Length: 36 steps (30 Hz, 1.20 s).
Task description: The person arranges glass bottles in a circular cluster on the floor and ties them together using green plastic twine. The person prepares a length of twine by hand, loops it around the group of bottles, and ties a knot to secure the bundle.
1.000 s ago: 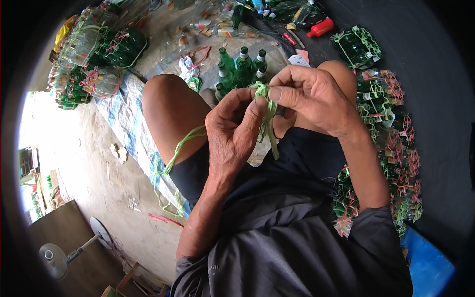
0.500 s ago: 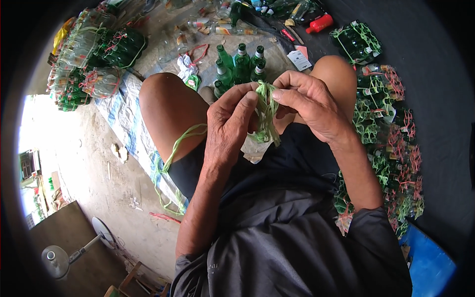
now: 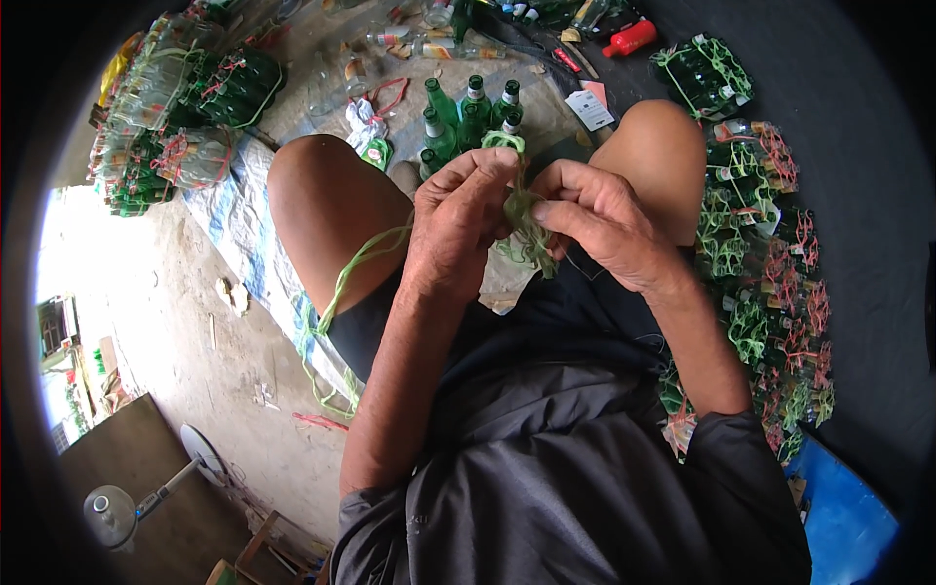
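Note:
Between my knees I hold a tangled bundle of light green plastic twine [image 3: 527,234]. My left hand [image 3: 458,210] pinches its upper end between thumb and fingers, where a small loop stands up. Lower on the bundle, my right hand [image 3: 604,219] grips the strands with thumb and forefinger. A length of the same twine runs from my left hand across my left thigh down to the floor. Just beyond my hands stands a cluster of upright green glass bottles [image 3: 472,119], the nearest partly hidden by my fingers.
Tied bundles of bottles [image 3: 166,107] are piled at the far left. Rows of bottles bound with green and pink twine [image 3: 770,263] line the right side. A red bottle [image 3: 629,39] lies at the far right, and a standing fan [image 3: 110,517] is at the lower left.
My left hand has risen slightly with the twine's top end, while my right hand has slid a little lower along the bundle. A loop now shows above my left fingertips.

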Each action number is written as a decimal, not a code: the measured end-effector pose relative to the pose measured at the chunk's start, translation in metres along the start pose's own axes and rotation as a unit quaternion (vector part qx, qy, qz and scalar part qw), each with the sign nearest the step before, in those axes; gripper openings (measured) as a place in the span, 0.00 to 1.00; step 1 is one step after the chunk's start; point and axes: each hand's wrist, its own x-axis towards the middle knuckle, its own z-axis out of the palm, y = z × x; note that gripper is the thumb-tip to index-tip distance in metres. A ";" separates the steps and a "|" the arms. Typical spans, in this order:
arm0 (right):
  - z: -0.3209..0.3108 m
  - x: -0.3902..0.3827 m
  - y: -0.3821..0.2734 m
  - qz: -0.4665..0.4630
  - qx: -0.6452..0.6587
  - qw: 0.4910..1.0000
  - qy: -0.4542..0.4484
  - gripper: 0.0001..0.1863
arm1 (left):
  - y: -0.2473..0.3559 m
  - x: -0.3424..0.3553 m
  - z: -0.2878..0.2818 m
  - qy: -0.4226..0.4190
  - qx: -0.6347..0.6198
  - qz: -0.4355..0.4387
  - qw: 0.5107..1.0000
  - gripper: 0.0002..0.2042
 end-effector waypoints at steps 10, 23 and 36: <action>0.003 -0.001 0.018 0.022 0.067 0.997 0.022 0.08 | -0.004 0.001 -0.019 -0.065 -0.100 0.052 0.991 0.09; -0.006 -0.003 0.029 0.013 0.203 0.975 0.092 0.07 | -0.005 -0.006 -0.030 -0.045 -0.143 0.068 0.986 0.09; -0.017 -0.001 0.036 -0.035 0.309 0.946 0.094 0.05 | -0.004 -0.007 -0.056 -0.059 -0.185 0.115 0.974 0.06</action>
